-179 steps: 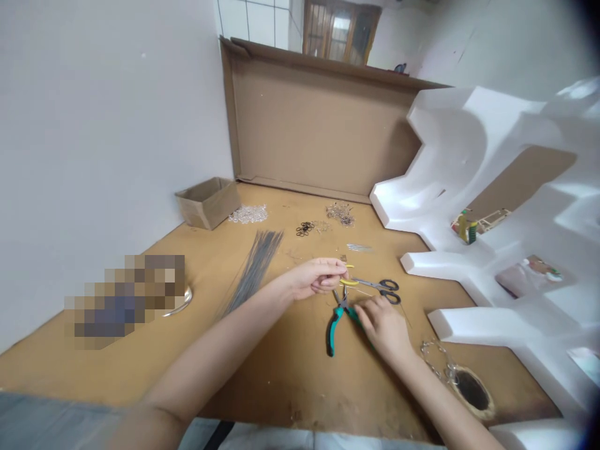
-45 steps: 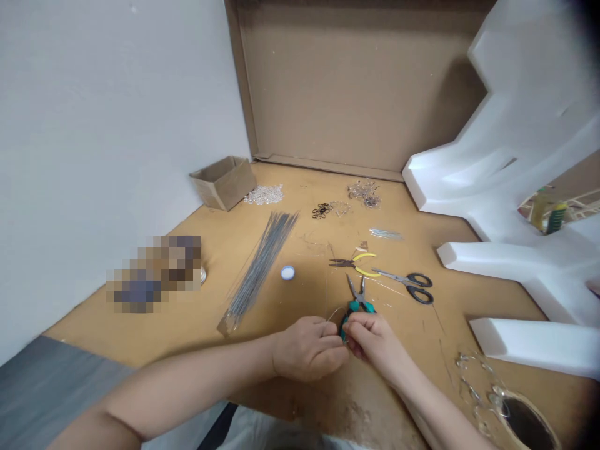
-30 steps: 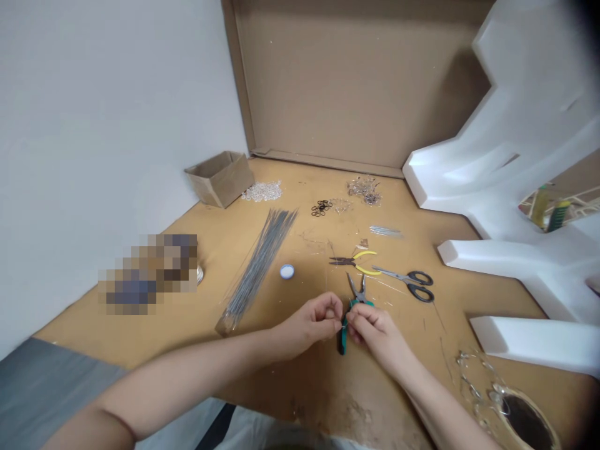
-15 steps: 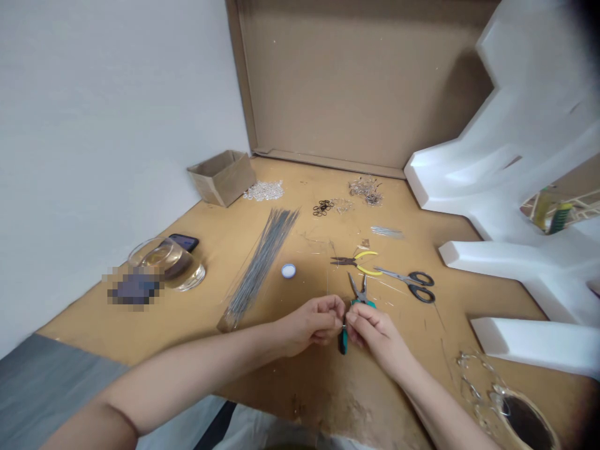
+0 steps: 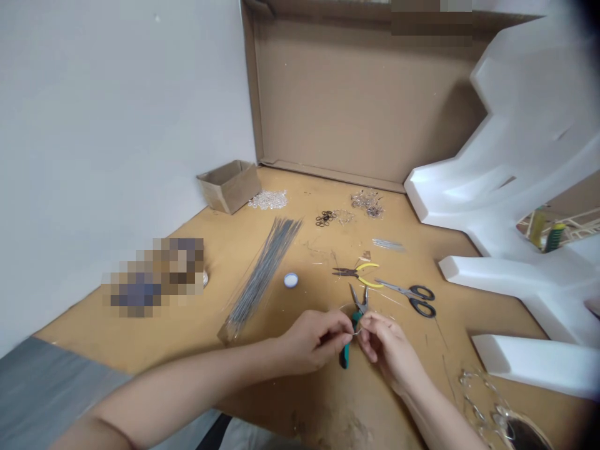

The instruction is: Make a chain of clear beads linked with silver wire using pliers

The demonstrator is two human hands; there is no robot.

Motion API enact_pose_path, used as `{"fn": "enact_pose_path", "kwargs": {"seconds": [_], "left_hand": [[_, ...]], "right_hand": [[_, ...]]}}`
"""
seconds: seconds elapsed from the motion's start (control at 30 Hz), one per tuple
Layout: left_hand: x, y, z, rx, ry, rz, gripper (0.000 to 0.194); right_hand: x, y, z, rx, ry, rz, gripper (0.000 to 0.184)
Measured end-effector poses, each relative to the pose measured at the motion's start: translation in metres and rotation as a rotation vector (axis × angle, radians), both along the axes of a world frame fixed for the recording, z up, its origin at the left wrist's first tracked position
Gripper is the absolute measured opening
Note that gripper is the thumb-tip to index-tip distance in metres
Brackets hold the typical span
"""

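My left hand point(image 5: 319, 340) pinches a thin silvery wire point(image 5: 357, 332) between thumb and forefinger. Close beside it, my right hand point(image 5: 389, 350) has its fingertips closed on the other end of this short, curved piece. A finer strand arcs up behind the left fingers. Under and behind both hands lie needle-nose pliers point(image 5: 345, 356) with teal handles, jaws spread and pointing away; the hands cover part of them. Just beyond are yellow-handled pliers point(image 5: 368, 275) and black-handled scissors point(image 5: 422, 301). A small white round lid point(image 5: 290, 280) with a blue rim sits left of the pliers.
A bundle of straight wires point(image 5: 265, 275) lies to the left. Farther back are a cardboard box point(image 5: 229, 187), clear beads point(image 5: 269, 200), black rings point(image 5: 325, 218) and tangled wire pieces point(image 5: 368, 203). White foam blocks point(image 5: 497, 275) edge the right side. A wire-and-bead piece point(image 5: 473, 400) lies front right.
The view has tilted up slightly. My left hand has turned and shifted right, its thumb and forefinger now stretched toward my right hand. The short curved wire shows between the fingertips.
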State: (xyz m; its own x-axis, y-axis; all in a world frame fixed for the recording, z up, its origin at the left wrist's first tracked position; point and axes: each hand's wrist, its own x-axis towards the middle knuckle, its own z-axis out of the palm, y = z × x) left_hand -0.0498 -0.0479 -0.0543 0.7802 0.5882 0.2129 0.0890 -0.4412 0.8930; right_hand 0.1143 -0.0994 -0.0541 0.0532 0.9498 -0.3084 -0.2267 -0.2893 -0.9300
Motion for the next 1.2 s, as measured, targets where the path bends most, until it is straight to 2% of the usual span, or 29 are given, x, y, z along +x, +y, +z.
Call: {"fn": "enact_pose_path", "kwargs": {"seconds": [0.33,0.43,0.5,0.6,0.67,0.73,0.77,0.83,0.87,0.93,1.1,1.2], "left_hand": [[0.004,0.007,-0.001,0.299,-0.001,0.046,0.021],[0.003,0.008,-0.001,0.363,-0.006,0.019,0.021],[0.001,0.01,-0.002,0.459,-0.003,-0.004,0.022],[-0.002,0.013,-0.003,0.666,0.013,-0.006,0.022],[-0.005,0.017,-0.003,0.771,0.017,0.015,0.022],[-0.007,0.021,-0.003,0.8,0.01,0.062,0.021],[-0.007,0.023,-0.003,0.782,0.001,0.095,0.021],[-0.008,0.026,-0.003,0.696,-0.023,0.161,0.02],[-0.008,0.027,-0.002,0.636,-0.036,0.189,0.021],[-0.007,0.027,-0.002,0.489,-0.066,0.227,0.022],[-0.008,0.028,-0.001,-0.019,-0.194,0.246,0.021],[-0.008,0.032,-0.003,-0.17,-0.26,0.243,0.02]], "right_hand": [[0.01,0.003,0.0,-0.046,0.04,-0.004,0.027],[0.012,0.003,-0.001,-0.056,0.06,0.019,0.028],[0.016,0.002,0.001,-0.054,-0.002,0.045,0.031],[0.025,0.001,0.007,-0.001,-0.328,0.066,0.039],[0.029,-0.001,0.01,0.098,-0.732,0.033,0.039],[0.027,-0.005,0.01,0.204,-1.154,0.015,0.031],[0.024,-0.008,0.009,0.243,-1.328,0.03,0.031],[0.012,-0.014,0.002,0.282,-1.554,0.094,0.053],[0.006,-0.017,-0.002,0.298,-1.624,0.124,0.066],[-0.005,-0.021,-0.009,0.295,-1.723,0.175,0.079],[-0.007,-0.024,-0.014,0.228,-1.797,0.217,0.074],[0.002,-0.019,-0.011,0.193,-1.85,0.222,0.066]]}}
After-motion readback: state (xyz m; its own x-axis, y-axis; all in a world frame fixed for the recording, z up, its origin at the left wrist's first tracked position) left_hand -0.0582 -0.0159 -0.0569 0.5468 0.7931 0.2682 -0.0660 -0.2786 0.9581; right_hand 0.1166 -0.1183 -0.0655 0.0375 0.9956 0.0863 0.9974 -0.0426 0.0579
